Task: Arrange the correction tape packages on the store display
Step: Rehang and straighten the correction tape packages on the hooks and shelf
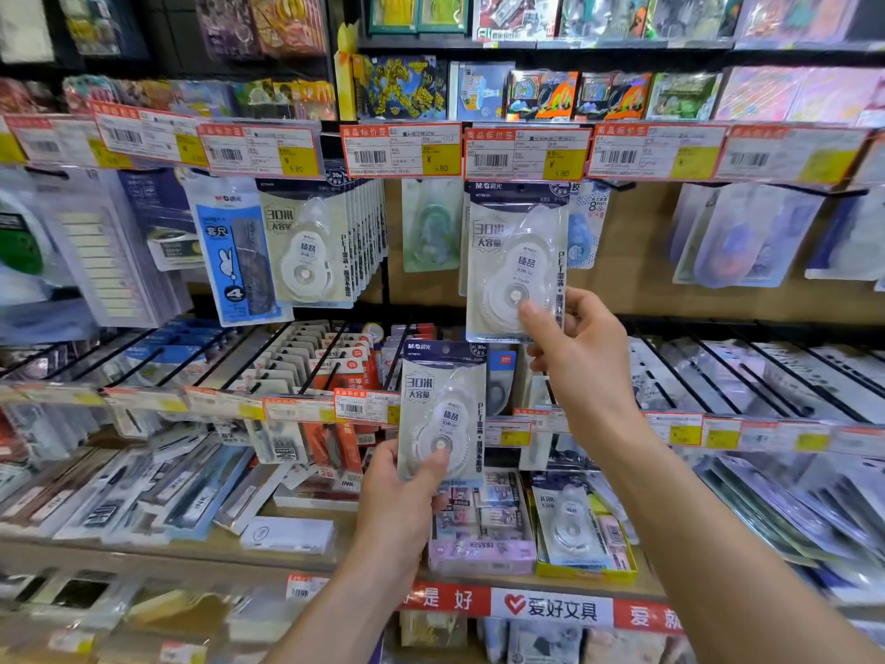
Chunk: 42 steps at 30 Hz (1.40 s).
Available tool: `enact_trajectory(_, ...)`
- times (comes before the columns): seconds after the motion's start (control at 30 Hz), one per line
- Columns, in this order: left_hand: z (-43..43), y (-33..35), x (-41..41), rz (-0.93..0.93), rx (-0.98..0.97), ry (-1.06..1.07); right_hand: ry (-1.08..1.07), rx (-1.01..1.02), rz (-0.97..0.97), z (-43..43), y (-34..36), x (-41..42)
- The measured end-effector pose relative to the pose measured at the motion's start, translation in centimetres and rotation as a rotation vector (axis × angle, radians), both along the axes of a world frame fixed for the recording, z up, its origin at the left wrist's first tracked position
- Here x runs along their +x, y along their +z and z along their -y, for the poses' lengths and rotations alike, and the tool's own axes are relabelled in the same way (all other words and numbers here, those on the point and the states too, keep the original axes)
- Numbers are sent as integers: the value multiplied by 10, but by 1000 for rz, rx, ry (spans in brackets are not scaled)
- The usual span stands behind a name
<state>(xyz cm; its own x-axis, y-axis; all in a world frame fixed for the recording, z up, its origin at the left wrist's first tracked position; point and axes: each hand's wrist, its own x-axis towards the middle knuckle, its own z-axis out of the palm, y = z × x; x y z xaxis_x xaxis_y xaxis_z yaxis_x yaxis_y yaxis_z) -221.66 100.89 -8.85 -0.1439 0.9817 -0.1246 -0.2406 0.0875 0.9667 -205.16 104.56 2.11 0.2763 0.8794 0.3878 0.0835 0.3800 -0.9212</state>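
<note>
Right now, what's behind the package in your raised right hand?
Behind the raised package, a blue-printed pack peeks out right, a pale green one hangs left. Anything directly behind is covered.

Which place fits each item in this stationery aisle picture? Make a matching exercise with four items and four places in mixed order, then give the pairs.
Items
1. Correction tape package in the right hand
2. Correction tape package in the left hand
3. Row of matching correction tape packages
4. Correction tape package in the yellow tray

Places
A. Low on the shelf, beside the eraser box
B. Raised to the upper hook under a price tag
C. Hanging at upper left of centre
D. Held lower, before the lower hook row

Pairs: 1-B, 2-D, 3-C, 4-A
</note>
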Motion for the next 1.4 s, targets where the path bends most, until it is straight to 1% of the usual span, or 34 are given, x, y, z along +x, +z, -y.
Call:
enact_trajectory(0.2, 1, -2, -3, 7, -6, 2, -33, 20, 36, 4, 10, -6)
enact_trajectory(0.33, 1, -5, -5, 6, -8, 7, -30, -20, 4, -3, 12, -6)
enact_trajectory(0.57, 4, -4, -6, 2, 2, 0, -125, -105, 45, -56, 16, -7)
enact_trajectory(0.7, 5, 2, -6, 5, 11, -2, -113, -182, 67, -78, 7, -1)
enact_trajectory(0.8, 4, 6, -5, 9, 29, -9, -127, -236, 77, -76, -5, 5)
enact_trajectory(0.9, 2, 13, -2, 33, 49, -15, -153, -250, 83, -53, -18, 7)
enact_trajectory(0.93, 1, 15, 0, 39, 55, -17, -141, -248, 91, -42, -24, 6)
enact_trajectory(1.0, -2, 20, 4, 36, 71, -28, -42, -246, 126, -13, -37, 2)
enact_trajectory(1.1, -3, 29, 10, 32, 119, -62, 78, -238, 229, 19, -47, -4)
enact_trajectory(1.27, -4, 48, 23, 40, 203, -126, 97, -146, 298, 28, -41, -3)
enact_trajectory(1.4, -5, 58, 27, -12, 260, -139, 133, -113, 249, 26, -35, -1)
